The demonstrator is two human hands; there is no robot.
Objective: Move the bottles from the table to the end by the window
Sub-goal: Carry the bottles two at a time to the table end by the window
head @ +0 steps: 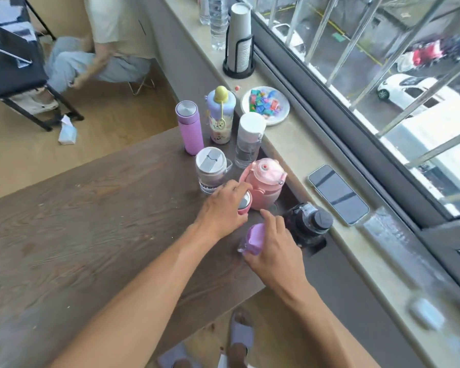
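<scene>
1. Desk [91, 208]: the bottles stand clustered at its window end.
2. Left hand [223, 208] is closed around a small pink bottle [243, 205], placing it beside the pink jug [264, 185].
3. Right hand [274, 248] grips a purple-lidded bottle [254, 239], standing on the desk.
4. Judgement: placement step; next, release both.

Hardly any lettering can be read here. The clear bottle with the white flip lid [211, 170], near the bench's window-side edge, carries a dark band of white letters low on its wall, too blurred to make out. The clear bottle with the white cap [248, 140] beside it shows a small printed patch, equally unreadable. Nothing else bears legible text.
</scene>
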